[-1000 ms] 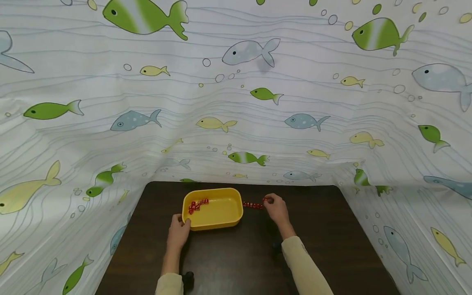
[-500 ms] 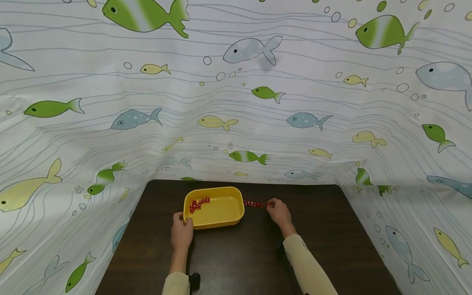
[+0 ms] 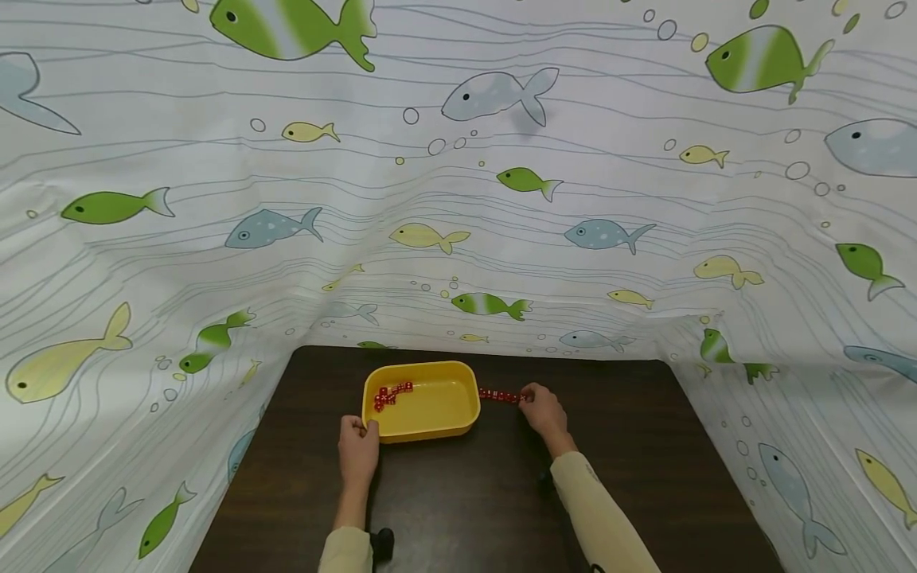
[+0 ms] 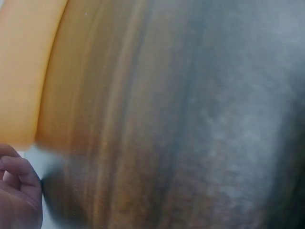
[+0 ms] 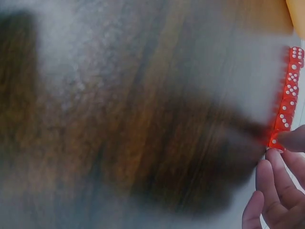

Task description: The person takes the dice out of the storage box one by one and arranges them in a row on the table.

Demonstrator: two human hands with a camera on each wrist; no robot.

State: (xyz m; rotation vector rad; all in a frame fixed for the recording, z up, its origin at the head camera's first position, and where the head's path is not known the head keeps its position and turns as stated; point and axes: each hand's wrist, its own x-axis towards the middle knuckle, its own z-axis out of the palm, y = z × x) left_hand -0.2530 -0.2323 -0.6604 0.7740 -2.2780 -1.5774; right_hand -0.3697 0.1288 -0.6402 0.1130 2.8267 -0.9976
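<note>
"Red dice [image 3: 500, 395]: where do we find them?"

"We see them in one line on the dark table [image 3: 458, 497], just beside the right side of the yellow tray [image 3: 423, 435]. A second group [image 3: 384, 396] lies inside this tray, in its left part."

"And the right hand [image 3: 543, 410], how are its fingers?"

"In the right wrist view, we see that the thumb and one finger pinch the end die [image 5: 273, 140], which is the farthest from the tray. The other fingers are bent."

"What about the left hand [image 3: 360, 452]?"

"It holds the near left corner of the tray, with the thumb at the rim and the fingers curled. How firmly they press, we cannot tell."
</note>
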